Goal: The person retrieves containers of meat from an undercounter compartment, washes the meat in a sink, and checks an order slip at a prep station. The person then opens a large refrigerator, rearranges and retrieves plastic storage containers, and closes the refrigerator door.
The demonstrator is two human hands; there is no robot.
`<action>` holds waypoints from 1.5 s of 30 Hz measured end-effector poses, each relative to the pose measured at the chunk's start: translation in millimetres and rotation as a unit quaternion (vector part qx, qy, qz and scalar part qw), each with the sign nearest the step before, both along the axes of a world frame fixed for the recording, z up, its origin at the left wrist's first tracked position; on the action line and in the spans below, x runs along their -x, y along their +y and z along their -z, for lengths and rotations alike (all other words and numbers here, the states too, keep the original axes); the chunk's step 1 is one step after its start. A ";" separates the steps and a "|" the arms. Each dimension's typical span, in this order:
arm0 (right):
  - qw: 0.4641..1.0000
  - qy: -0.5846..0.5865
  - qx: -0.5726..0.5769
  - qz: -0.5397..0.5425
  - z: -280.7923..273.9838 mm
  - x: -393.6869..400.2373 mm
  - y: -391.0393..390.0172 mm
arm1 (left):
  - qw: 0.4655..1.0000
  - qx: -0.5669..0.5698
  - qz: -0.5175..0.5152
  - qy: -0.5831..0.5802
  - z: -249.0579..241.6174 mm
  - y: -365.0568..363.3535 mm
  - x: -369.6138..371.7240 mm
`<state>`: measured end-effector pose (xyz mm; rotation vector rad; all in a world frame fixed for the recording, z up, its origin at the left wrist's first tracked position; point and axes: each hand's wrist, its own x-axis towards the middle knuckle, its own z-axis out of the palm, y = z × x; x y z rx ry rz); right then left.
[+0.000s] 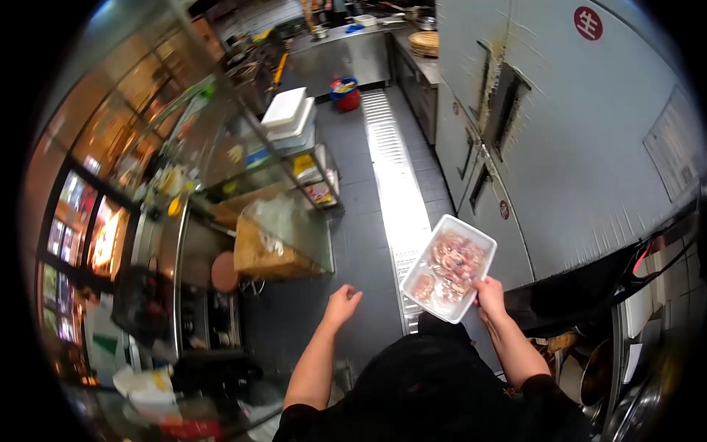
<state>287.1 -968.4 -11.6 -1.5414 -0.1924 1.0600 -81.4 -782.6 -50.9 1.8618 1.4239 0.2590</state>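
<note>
My right hand (487, 292) grips the right edge of a white plastic tray (489, 244) and holds it in front of my body, slightly tilted. In the tray lie pinkish raw pieces (458, 254), with a shiny look like clear plastic film or liquid; their exact kind I cannot make out. Above the floor at the left hangs my left hand (342, 305), empty, with its thumb apart from loosely bent fingers. Nothing touches it.
A tall grey refrigerator (589, 147) with scraped doors stands on the right. A metal floor drain (394, 177) runs ahead. At left are a cardboard box (258, 254), stacked white containers (286, 109) and a glass partition. A red bucket (346, 100) sits farther off.
</note>
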 end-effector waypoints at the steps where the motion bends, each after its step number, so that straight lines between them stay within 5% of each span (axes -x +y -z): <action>1: 1.000 0.003 -0.012 -0.003 2.2 -10.6 31.9 | 0.998 0.042 0.008 -0.049 -3.2 31.0 -31.2; 3: 1.000 0.017 -0.025 0.009 -15.0 -31.4 101.2 | 0.970 0.169 -0.025 -0.176 -13.5 80.2 -96.6; 7: 0.997 -0.052 -0.032 -0.037 -5.6 -85.7 233.9 | 0.809 0.405 -0.120 -0.408 -58.6 150.7 -196.5; 8: 0.998 -0.028 -0.036 -0.038 -7.8 -95.0 267.2 | 0.766 0.439 -0.128 -0.453 -64.2 168.7 -211.2; 12: 0.996 -0.041 -0.031 -0.072 -8.8 -132.7 412.8 | 0.741 0.414 -0.244 -0.469 -71.7 280.6 -259.0; 29: 0.994 0.009 -0.056 -0.093 -81.5 -297.2 852.3 | 0.794 0.400 -0.121 -0.442 -103.4 805.6 -446.1; 38: 0.991 -0.069 0.077 0.084 13.7 -410.5 966.0 | 0.840 0.350 -0.068 -0.409 -120.5 1074.7 -591.7; 45: 0.976 -0.190 0.092 0.061 38.2 -517.4 1130.8 | 0.866 0.323 -0.043 -0.378 -135.4 1264.7 -751.9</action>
